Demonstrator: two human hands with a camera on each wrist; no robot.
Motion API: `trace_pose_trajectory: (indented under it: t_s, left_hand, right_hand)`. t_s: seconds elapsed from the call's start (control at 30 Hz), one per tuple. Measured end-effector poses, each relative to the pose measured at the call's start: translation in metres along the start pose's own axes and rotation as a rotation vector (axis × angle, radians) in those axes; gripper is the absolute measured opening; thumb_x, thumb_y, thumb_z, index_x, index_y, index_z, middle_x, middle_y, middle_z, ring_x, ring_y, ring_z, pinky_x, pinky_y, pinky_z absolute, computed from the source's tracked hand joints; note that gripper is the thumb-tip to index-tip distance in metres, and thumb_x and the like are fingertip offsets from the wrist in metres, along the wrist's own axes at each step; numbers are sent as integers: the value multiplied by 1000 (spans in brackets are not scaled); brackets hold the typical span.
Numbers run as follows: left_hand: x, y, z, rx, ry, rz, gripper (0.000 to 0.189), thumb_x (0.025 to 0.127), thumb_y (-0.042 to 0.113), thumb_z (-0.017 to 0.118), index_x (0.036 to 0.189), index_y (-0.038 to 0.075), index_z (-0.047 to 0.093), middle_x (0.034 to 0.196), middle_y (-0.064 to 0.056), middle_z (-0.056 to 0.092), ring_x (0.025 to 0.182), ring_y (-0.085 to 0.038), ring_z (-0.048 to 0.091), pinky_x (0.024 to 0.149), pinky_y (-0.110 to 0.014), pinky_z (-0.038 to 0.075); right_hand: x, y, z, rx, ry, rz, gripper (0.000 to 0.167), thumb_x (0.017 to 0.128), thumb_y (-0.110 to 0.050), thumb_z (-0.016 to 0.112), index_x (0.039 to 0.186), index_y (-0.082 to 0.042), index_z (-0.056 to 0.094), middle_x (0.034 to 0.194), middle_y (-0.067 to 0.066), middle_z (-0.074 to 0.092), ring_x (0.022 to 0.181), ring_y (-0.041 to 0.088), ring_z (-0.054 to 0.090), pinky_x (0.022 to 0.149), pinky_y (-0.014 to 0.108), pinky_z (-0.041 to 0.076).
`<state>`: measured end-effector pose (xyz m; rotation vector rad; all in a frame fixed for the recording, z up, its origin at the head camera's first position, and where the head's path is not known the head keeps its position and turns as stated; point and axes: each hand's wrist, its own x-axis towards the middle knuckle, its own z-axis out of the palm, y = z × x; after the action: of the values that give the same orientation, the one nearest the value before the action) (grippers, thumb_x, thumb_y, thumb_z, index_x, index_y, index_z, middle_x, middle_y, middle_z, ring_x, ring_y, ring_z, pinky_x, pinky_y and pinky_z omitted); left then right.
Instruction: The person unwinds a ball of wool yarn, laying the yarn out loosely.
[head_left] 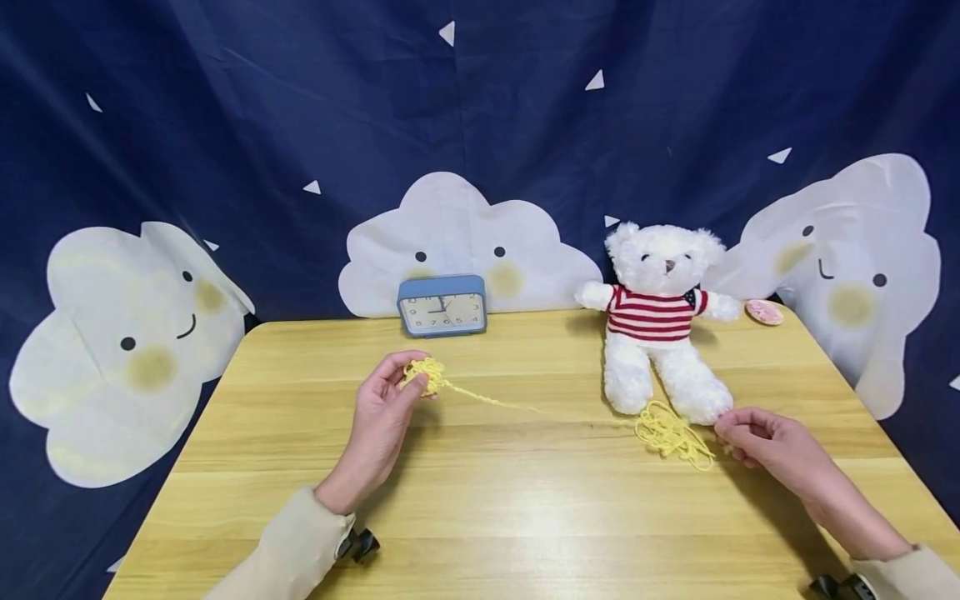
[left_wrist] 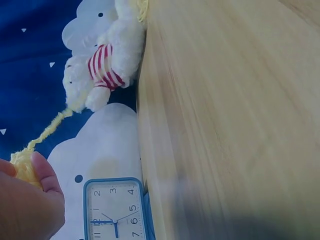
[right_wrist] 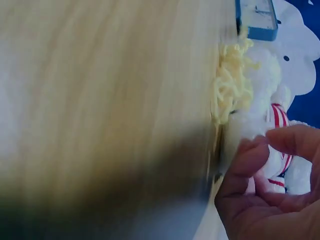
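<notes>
In the head view my left hand (head_left: 386, 412) grips a small bundle of yellow yarn (head_left: 426, 375), held between thumb and fingers above the table. From it a yarn strand (head_left: 487, 400) runs right to a loose yellow yarn tangle (head_left: 670, 433) at the feet of a white teddy bear (head_left: 651, 317) in a red-striped shirt. My right hand (head_left: 783, 450) is just right of the tangle, beside the bear's foot. The right wrist view shows its fingers (right_wrist: 252, 157) loosely bent, thumb and forefinger tips close together, with no yarn visible between them.
A blue alarm clock (head_left: 442, 307) stands at the back of the wooden table (head_left: 525, 508). Near the back right corner lies a pink round item (head_left: 763, 312). A dark blue curtain (head_left: 525, 100) with cloud faces hangs behind the table.
</notes>
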<state>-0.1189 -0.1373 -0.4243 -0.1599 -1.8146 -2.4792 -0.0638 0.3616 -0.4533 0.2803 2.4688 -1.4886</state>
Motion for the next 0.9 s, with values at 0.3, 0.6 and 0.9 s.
trace_pose_trajectory:
  t_s: [0.3, 0.6, 0.9]
  left_hand:
    - [0, -1, 3, -17, -19, -12, 29, 103, -13, 60, 132, -13, 59, 117, -12, 64, 95, -15, 67, 83, -30, 64]
    - [0, 2, 5, -18, -30, -12, 30, 103, -13, 60, 133, -14, 58, 118, -12, 64, 97, -16, 66, 84, -29, 64]
    - [-4, 2, 8, 5, -68, -26, 32, 104, -10, 62, 136, -12, 58, 121, -13, 63, 100, -17, 66, 87, -30, 64]
  right_hand:
    - [-6, -10, 15, 290, 211, -133, 8, 111, -17, 66, 109, -11, 70, 80, -3, 56, 71, 11, 52, 59, 25, 47]
    - [5, -40, 49, 753, -72, -321, 27, 113, 2, 48, 122, -6, 73, 111, 2, 73, 88, 11, 65, 76, 22, 59]
    - [15, -81, 103, 568, -320, -336, 37, 109, -2, 53, 145, 6, 58, 132, 9, 67, 96, 13, 64, 85, 26, 60]
